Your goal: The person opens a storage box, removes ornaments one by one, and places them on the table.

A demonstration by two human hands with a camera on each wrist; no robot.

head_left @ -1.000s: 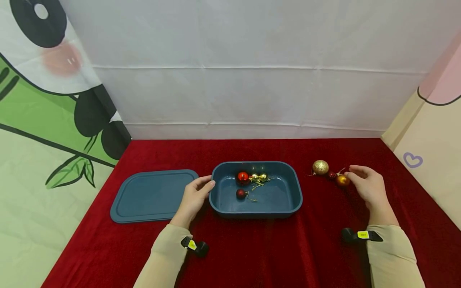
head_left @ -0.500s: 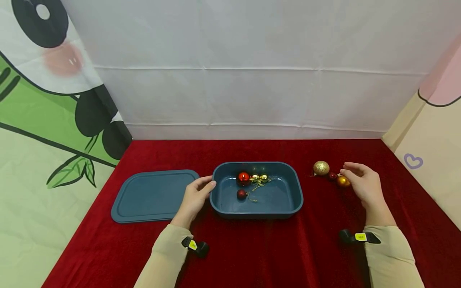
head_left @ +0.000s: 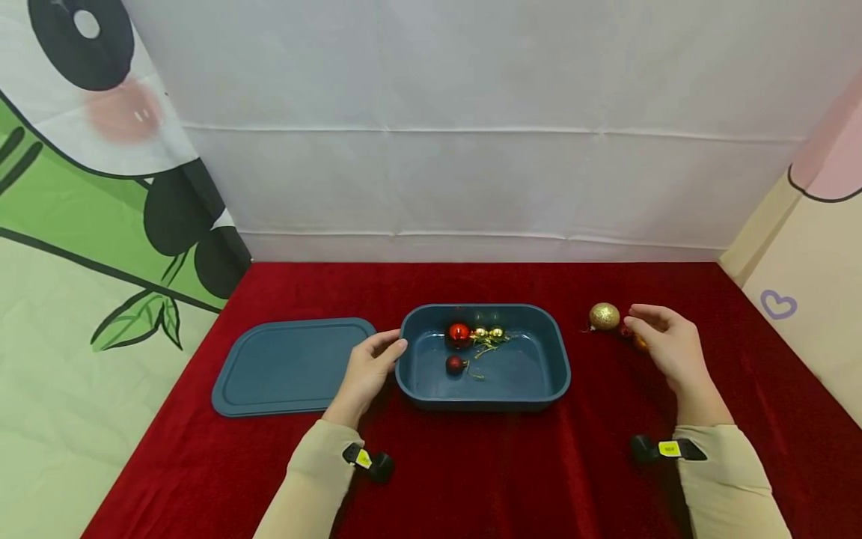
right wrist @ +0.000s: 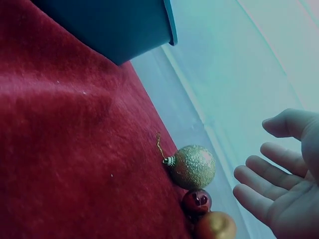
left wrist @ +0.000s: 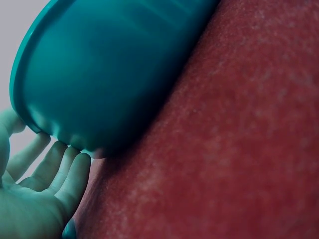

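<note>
In the head view my left hand [head_left: 367, 371] holds the left end of a blue plastic box [head_left: 518, 393], thumb at the rim; in the left wrist view its fingertips touch the outer wall. Inside lie a shiny red Christmas bauble [head_left: 459, 335], a darker red bauble [head_left: 455, 364] and two small gold baubles [head_left: 496, 333] with gold cords. My right hand [right wrist: 286, 184] holds nothing, fingers apart, above the baubles on the right. There a glittery gold bauble [right wrist: 193, 168], a small dark red bauble [right wrist: 197, 201] and an orange-gold bauble [right wrist: 215, 226] lie close together.
A flat blue lid [head_left: 286, 367] lies on the red cloth [head_left: 471, 464] to the left of the box. White fabric [head_left: 485, 180] hangs behind the table, with printed cartoon fabric [head_left: 74, 254] at the left.
My right hand has moved left over the dark red and orange-gold baubles, partly covering them in the head view. The left hand stays at the box; the view has shifted slightly.
</note>
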